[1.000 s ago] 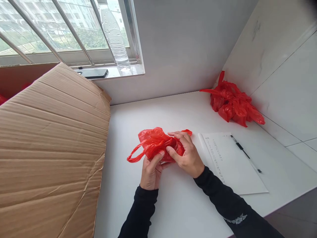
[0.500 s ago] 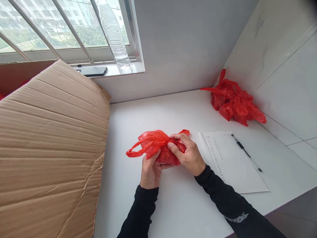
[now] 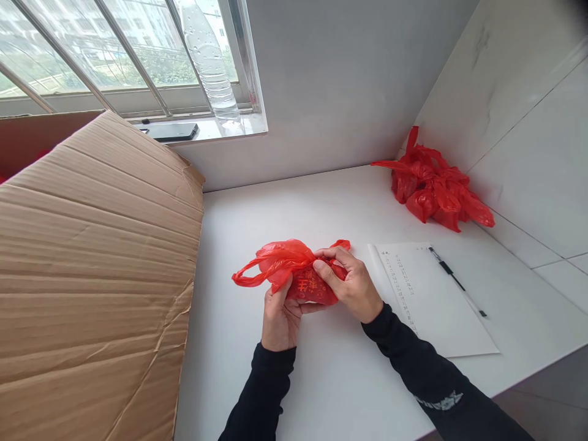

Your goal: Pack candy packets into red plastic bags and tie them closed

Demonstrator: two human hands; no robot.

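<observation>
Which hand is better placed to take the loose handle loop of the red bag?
Probably the left hand: the loop sticks out on its side, while the right hand pinches the red bag.

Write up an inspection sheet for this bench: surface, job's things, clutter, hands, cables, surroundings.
Surface: white table, smooth, no spills seen.
Job's things: red bag, crumpled, one handle loop sticking out to the left; pile of red bags in the far right corner.
Clutter: printed sheet with pen along its right edge; cardboard box at left.
Hands: left hand and right hand both grip the red bag.
Cables: nothing seen.
Surroundings: barred window; phone and water bottle on the sill; tiled wall at right.
</observation>
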